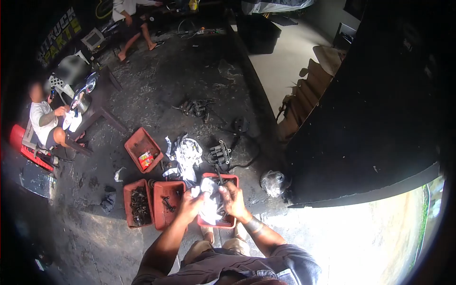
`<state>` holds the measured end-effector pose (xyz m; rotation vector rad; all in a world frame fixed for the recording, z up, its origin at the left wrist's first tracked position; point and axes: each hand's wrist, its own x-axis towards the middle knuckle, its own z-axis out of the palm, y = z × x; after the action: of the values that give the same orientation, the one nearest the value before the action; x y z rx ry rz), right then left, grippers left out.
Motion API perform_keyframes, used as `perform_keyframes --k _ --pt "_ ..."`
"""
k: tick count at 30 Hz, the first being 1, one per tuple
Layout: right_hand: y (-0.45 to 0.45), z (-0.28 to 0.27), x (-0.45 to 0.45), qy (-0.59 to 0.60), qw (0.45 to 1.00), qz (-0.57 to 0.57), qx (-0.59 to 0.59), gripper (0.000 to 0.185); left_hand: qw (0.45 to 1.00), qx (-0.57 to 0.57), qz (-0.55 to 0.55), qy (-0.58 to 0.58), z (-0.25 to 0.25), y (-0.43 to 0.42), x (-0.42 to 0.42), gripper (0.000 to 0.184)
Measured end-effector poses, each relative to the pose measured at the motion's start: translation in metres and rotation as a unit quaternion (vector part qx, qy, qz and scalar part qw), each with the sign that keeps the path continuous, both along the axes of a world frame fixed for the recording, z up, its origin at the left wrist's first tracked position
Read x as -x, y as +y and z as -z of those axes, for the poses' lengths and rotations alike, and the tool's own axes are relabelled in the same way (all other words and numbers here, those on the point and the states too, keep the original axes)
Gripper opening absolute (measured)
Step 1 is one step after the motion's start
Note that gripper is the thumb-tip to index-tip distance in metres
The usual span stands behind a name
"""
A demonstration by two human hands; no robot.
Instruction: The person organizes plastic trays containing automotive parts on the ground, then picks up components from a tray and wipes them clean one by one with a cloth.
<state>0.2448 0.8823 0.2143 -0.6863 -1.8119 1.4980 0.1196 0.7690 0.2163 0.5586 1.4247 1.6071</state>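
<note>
My left hand is closed around a bunched white rag, bright in the sunlight. My right hand is closed too, beside the rag, and a slim dark metal part juts up from its fingers. The kind of part is hard to make out. Both hands are over a red plastic bin, whose contents are mostly hidden by the rag and hands. Beyond the bin lies a heap of white rag strips, with a grey metal engine part to its right.
To the left stand more red bins: one with small metal parts, one with a few dark pieces, one with a red-yellow packet. A plastic-wrapped bundle sits right. Two people sit at the left and far back.
</note>
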Motion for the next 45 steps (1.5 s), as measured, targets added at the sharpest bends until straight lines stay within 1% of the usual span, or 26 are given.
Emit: perform_keyframes --k 1,2,3,4,6,7,8,10,11,13,16,17,20,21,24,25,26,28,29,32,34,38,40,42,44,45 --pt "0.004 -0.002 -0.001 0.018 1.0 0.015 0.012 0.032 1.0 -0.002 -0.001 0.0 0.001 0.0 -0.003 0.011" --pt "0.007 -0.001 -0.001 0.036 0.999 0.029 0.024 0.031 0.979 -0.016 -0.042 -0.198 -0.017 0.005 -0.01 0.012" --pt "0.006 0.008 0.003 0.048 0.998 0.034 0.038 0.03 0.918 -0.027 -0.083 -0.387 -0.028 0.005 -0.015 0.014" --pt "0.003 0.011 0.002 0.047 0.997 0.033 0.041 0.03 0.918 -0.025 -0.085 -0.387 -0.019 0.004 -0.016 0.014" --pt "-0.001 -0.002 0.005 0.092 0.994 0.056 -0.009 0.024 0.942 -0.056 -0.03 -0.33 -0.008 0.012 -0.017 0.028" --pt "-0.004 -0.009 0.006 0.095 0.987 0.063 -0.109 0.02 0.964 -0.072 -0.018 -0.256 -0.006 0.009 -0.017 0.027" --pt "-0.006 -0.018 0.004 0.089 0.984 0.056 -0.144 0.018 0.968 -0.092 -0.059 -0.226 -0.014 0.016 -0.025 0.022" --pt "-0.008 -0.029 0.006 0.091 0.978 0.059 -0.178 0.02 0.996 -0.025 -0.068 -0.058 -0.005 0.012 -0.025 0.02" --pt "-0.008 -0.027 0.007 0.061 0.979 0.06 -0.183 0.025 0.996 -0.024 -0.065 -0.059 -0.01 0.014 -0.027 0.02" --pt "-0.009 -0.029 0.005 0.068 0.978 0.026 -0.195 0.028 0.994 0.026 -0.1 0.043 -0.024 0.017 -0.031 0.016" --pt "-0.009 -0.032 0.008 0.084 0.963 0.003 -0.257 0.03 0.995 -0.006 -0.1 0.026 0.009 0.015 -0.027 0.014" --pt "-0.01 -0.035 0.01 0.099 0.954 0.002 -0.282 0.031 0.994 -0.021 -0.106 -0.025 -0.001 0.017 -0.029 0.016" --pt "-0.011 -0.04 0.014 0.122 0.951 0.024 -0.283 0.033 0.991 0.023 -0.129 -0.036 -0.021 0.014 -0.029 0.016" --pt "-0.015 -0.042 0.009 0.076 0.975 0.001 -0.209 0.028 0.991 -0.003 -0.128 -0.046 -0.022 0.015 -0.028 0.019" --pt "-0.02 -0.054 0.01 0.067 0.971 -0.027 -0.228 0.022 0.978 -0.012 -0.153 -0.138 -0.038 0.015 -0.026 0.024" --pt "-0.023 -0.04 0.01 0.089 0.977 -0.039 -0.19 0.025 0.98 -0.003 -0.147 -0.131 -0.047 0.015 -0.027 0.023" --pt "-0.025 -0.04 0.011 0.088 0.977 -0.038 -0.19 0.025 0.98 -0.003 -0.147 -0.132 -0.042 0.016 -0.025 0.023" --pt "-0.027 -0.04 0.01 0.082 0.968 -0.038 -0.234 0.024 0.95 -0.011 -0.221 -0.221 -0.026 0.018 -0.019 0.032" --pt "-0.03 -0.045 0.01 0.075 0.974 -0.028 -0.212 0.022 0.963 -0.014 -0.21 -0.168 -0.025 0.017 -0.019 0.039" --pt "-0.033 -0.045 0.011 0.085 0.987 -0.009 -0.133 0.019 0.958 0.021 -0.234 -0.166 -0.012 0.014 -0.014 0.039" --pt "-0.026 -0.048 0.007 0.108 0.972 0.035 -0.206 0.013 0.944 -0.012 -0.281 -0.172 -0.044 0.018 -0.019 0.04" --pt "-0.011 -0.054 0.0 0.157 0.979 0.122 -0.042 0.015 0.931 -0.186 -0.195 -0.247 -0.063 0.003 0.002 0.04" --pt "-0.013 -0.056 0.005 0.18 0.976 0.116 -0.037 0.015 0.911 -0.222 -0.126 -0.325 -0.063 0.002 -0.006 0.039" --pt "-0.023 -0.052 0.012 0.204 0.975 0.073 0.05 0.012 0.904 -0.226 -0.07 -0.357 -0.067 0.008 -0.03 0.032" --pt "-0.023 -0.042 0.019 0.22 0.969 0.097 0.055 0.01 0.95 -0.203 -0.048 -0.231 -0.035 0.013 -0.04 0.025" --pt "-0.021 -0.04 0.018 0.204 0.973 0.097 0.036 0.009 0.958 -0.194 -0.088 -0.193 -0.035 0.015 -0.049 0.024"
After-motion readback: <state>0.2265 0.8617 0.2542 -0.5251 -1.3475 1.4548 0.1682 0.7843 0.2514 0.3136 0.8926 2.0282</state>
